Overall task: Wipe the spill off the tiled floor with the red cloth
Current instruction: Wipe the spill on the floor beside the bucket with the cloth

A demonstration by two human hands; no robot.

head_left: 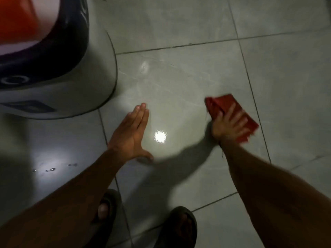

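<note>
The tiled floor (197,72) fills the view, glossy where a wet smear (144,66) is seen at about 11 o'clock from the bright reflection. A large white appliance (59,83) stands at 10 o'clock, its base just beside the damp tile. The left hand (129,135) is laid flat and open on the floor, holding nothing, probably as a brace. At 3 o'clock the folded red cloth (238,115) is pressed to the tile under the right hand (227,125), fingers spread over it so pressure is shared. Small droplets (52,170) lie at 8 o'clock, not yet wiped
</note>
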